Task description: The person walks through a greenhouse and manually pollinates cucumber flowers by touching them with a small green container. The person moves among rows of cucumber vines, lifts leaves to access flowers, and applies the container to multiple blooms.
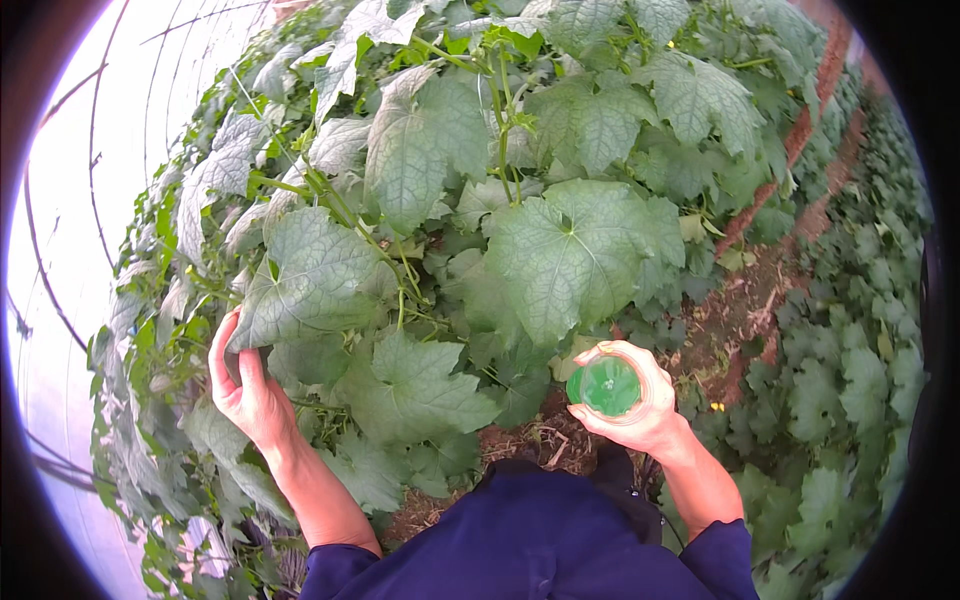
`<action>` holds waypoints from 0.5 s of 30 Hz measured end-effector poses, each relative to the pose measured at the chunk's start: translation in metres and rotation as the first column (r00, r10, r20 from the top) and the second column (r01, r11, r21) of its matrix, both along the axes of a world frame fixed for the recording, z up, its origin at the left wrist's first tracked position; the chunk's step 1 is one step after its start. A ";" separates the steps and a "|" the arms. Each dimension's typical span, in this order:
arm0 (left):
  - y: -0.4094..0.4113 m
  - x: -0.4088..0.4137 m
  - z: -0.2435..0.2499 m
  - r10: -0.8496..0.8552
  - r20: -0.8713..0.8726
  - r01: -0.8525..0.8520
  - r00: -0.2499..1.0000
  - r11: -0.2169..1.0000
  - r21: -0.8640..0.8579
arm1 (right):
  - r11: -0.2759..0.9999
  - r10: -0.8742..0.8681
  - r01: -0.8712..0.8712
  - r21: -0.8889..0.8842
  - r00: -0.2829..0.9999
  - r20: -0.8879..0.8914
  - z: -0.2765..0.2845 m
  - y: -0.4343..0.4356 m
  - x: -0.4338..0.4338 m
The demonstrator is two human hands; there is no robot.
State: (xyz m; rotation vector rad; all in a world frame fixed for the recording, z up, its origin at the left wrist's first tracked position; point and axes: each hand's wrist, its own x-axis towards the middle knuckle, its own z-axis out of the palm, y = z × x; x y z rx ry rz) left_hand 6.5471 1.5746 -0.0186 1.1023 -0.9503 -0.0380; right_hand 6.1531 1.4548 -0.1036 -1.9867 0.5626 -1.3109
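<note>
My left hand (255,401) is raised at the left edge of a broad green vine leaf (307,277). Its fingers and thumb are spread, and their tips pass behind the leaf's margin, so whether they pinch anything there is hidden. In my right hand (654,401) is a clear round cup (609,384), seen from above, with green showing inside it. My thumb and fingers curl around its side. Between the two hands hang more large lobed leaves, one of them a wide pale-veined leaf (577,247) above the cup.
Climbing stems (501,150) rise beside thin strings through dense foliage. Bare soil with dry litter (720,330) forms a path on the right, with another leafy row (832,397) beyond. A pale film wall (67,247) with dark wires lies left. Small yellow flowers dot the plants.
</note>
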 end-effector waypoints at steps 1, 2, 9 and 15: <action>-0.001 -0.006 0.000 0.027 -0.027 -0.027 0.999 1.000 -0.009 | 1.000 0.016 -0.015 -0.021 0.999 0.030 -0.005 -0.010 -0.009; 0.001 -0.010 0.002 0.082 0.024 -0.082 0.996 0.997 0.001 | 0.998 0.060 -0.060 -0.012 0.998 0.028 -0.011 -0.021 -0.015; -0.025 -0.141 0.031 0.556 0.665 -0.724 0.499 0.689 -0.032 | 0.971 0.232 -0.231 0.052 0.972 -0.015 -0.026 -0.084 -0.100; -0.139 -0.316 0.071 0.014 0.770 0.047 0.638 0.997 -0.057 | 0.975 0.194 -0.183 0.124 0.977 -0.089 -0.025 -0.126 -0.191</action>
